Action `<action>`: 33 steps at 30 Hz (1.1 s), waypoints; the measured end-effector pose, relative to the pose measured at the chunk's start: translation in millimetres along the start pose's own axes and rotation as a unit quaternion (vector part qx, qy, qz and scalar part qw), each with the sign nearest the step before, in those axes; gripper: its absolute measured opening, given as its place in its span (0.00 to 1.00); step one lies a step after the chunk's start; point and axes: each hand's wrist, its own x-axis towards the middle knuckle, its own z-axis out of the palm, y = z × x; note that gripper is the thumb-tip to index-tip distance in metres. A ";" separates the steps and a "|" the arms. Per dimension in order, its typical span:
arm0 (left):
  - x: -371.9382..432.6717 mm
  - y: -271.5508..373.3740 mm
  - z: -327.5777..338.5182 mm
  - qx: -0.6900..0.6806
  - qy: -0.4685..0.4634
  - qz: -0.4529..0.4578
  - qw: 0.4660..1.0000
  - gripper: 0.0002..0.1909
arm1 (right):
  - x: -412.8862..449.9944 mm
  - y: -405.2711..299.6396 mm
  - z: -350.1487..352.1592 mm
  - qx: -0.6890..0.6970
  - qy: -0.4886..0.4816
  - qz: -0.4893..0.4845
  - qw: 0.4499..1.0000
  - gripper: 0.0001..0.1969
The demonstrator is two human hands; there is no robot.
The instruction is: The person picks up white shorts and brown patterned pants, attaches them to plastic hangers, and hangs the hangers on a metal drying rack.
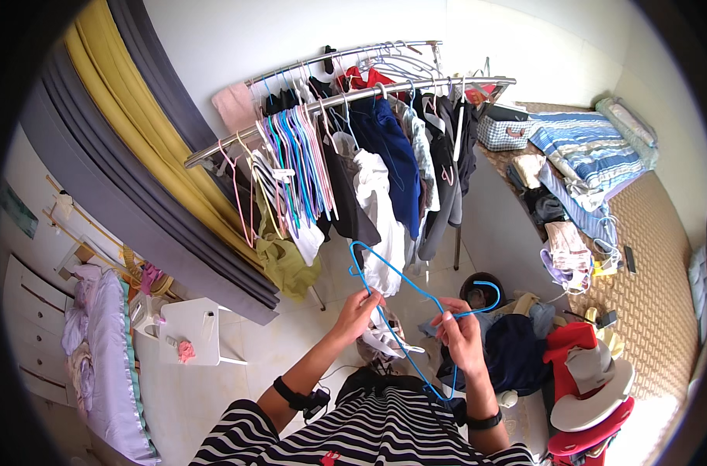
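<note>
Both of my hands hold one blue clothes hanger point(409, 282) in front of my striped shirt, its hook pointing right. My left hand point(356, 314) pinches the long bottom bar between thumb and fingers. Around the neck, just below the hook, my right hand point(460, 335) is closed. No garment hangs on this hanger. Beyond it stands a metal clothes rack point(353, 100) with two rails. A dense row of bare coloured hangers point(298, 169) fills the left part of its front rail. Farther right hang a white garment point(380, 204) and a navy garment point(388, 157).
A heap of clothes point(516, 349) lies on the floor at right, by a dark bin point(476, 285). The bed point(650, 233) bears folded clothes and a checked box point(502, 134). A white folding table point(196, 326) stands at left, below long curtains point(138, 140).
</note>
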 end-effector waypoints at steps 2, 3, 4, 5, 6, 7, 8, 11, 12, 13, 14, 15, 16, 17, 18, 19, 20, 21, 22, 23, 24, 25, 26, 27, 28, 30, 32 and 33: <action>-3.3 1.3 -1.7 -0.019 0.007 0.000 1.000 0.11 | 7.6 5.5 -5.1 0.007 -0.014 -0.004 1.000 0.12; -4.4 2.7 -2.7 -0.037 0.013 0.000 0.999 0.10 | 9.1 4.1 -7.3 0.007 -0.017 -0.004 1.000 0.12; -5.3 4.9 -3.6 -0.038 0.015 0.000 0.999 0.10 | 9.5 1.4 -9.4 0.030 -0.019 0.011 0.999 0.12; -6.2 7.9 -4.6 -0.042 0.022 0.014 0.999 0.08 | 9.6 -1.9 -11.4 0.052 -0.020 0.026 0.998 0.12; -6.3 10.4 -5.0 -0.046 0.026 0.027 0.998 0.07 | 9.6 -5.9 -13.8 0.077 -0.013 0.036 0.996 0.12; -5.9 11.0 -5.7 -0.046 0.025 0.024 0.998 0.07 | 9.8 -6.8 -15.4 0.085 -0.007 0.024 0.996 0.12; -5.5 10.9 -6.5 -0.057 0.037 0.036 0.997 0.06 | 10.9 -7.0 -17.0 0.091 0.003 0.021 0.996 0.12; -5.2 13.9 -9.3 -0.056 0.043 0.043 0.997 0.05 | 10.9 -9.5 -20.9 0.105 0.025 0.019 0.994 0.13; -5.0 14.0 -10.4 -0.049 0.061 0.052 0.996 0.04 | 10.6 -10.8 -19.9 0.111 0.026 0.025 0.993 0.14; -7.0 12.5 -10.8 -0.042 0.080 0.060 0.994 0.04 | 9.4 -14.2 -19.2 0.115 0.026 0.033 0.992 0.14; -4.5 3.4 -15.5 -0.046 0.080 0.066 0.994 0.06 | 8.5 -17.7 -18.4 0.127 0.019 0.039 0.991 0.14; -3.8 2.1 -17.0 -0.048 0.081 0.070 0.993 0.07 | 7.3 -21.1 -19.2 0.142 0.016 0.043 0.989 0.15; -2.7 4.0 -16.9 -0.060 0.084 0.051 0.993 0.07 | 7.3 -23.7 -21.3 0.158 0.012 0.045 0.986 0.15; -3.1 5.2 -16.1 -0.071 0.087 0.032 0.993 0.07 | 6.0 -25.5 -23.8 0.174 0.009 0.047 0.984 0.15; -0.9 4.4 -17.6 -0.068 0.086 0.034 0.993 0.08 | 7.4 -26.9 -26.3 0.173 0.004 0.044 0.984 0.15; -0.1 2.8 -17.5 -0.068 0.083 0.029 0.994 0.08 | 7.2 -31.8 -28.2 0.169 0.000 0.043 0.985 0.15; -0.1 0.9 -17.1 -0.051 0.082 0.042 0.994 0.08 | 5.3 -33.4 -31.1 0.164 -0.003 0.041 0.986 0.15; 1.0 0.0 -17.8 -0.034 0.082 0.058 0.994 0.09 | 5.0 -35.1 -33.9 0.159 -0.008 0.036 0.987 0.15; 1.6 0.1 -18.0 -0.039 0.079 0.050 0.995 0.09 | 3.3 -38.3 -35.8 0.149 -0.002 0.026 0.988 0.15; 1.8 1.2 -17.8 -0.039 0.079 0.049 0.995 0.09 | 2.5 -38.8 -38.8 0.150 0.002 0.014 0.989 0.15; -0.6 6.9 -14.7 -0.057 0.082 0.032 0.994 0.08 | 0.6 -40.5 -40.1 0.161 0.012 0.005 0.987 0.15; -1.8 10.6 -12.8 -0.074 0.086 0.015 0.993 0.06 | -0.1 -43.1 -40.9 0.172 0.022 -0.004 0.985 0.15; -1.1 11.1 -13.0 -0.074 0.086 0.013 0.993 0.06 | 1.3 -46.4 -39.6 0.184 0.036 -0.006 0.982 0.16; -0.3 12.4 -13.6 -0.071 0.085 0.016 0.994 0.07 | 3.8 -48.0 -37.8 0.202 0.049 -0.014 0.978 0.15; -0.7 13.5 -13.7 -0.068 0.085 0.019 0.994 0.07 | 3.1 -47.1 -36.3 0.211 0.064 -0.020 0.975 0.15; -3.7 18.5 -10.9 -0.085 0.084 0.002 0.993 0.07 | 3.4 -43.5 -32.9 0.219 0.078 -0.027 0.972 0.15; -3.0 18.8 -10.3 -0.101 0.084 -0.014 0.991 0.07 | 3.4 -39.0 -29.6 0.220 0.122 -0.049 0.967 0.15; -3.3 17.5 -11.3 -0.078 0.088 0.009 0.993 0.07 | 3.8 -36.5 -30.1 0.220 0.119 -0.050 0.967 0.15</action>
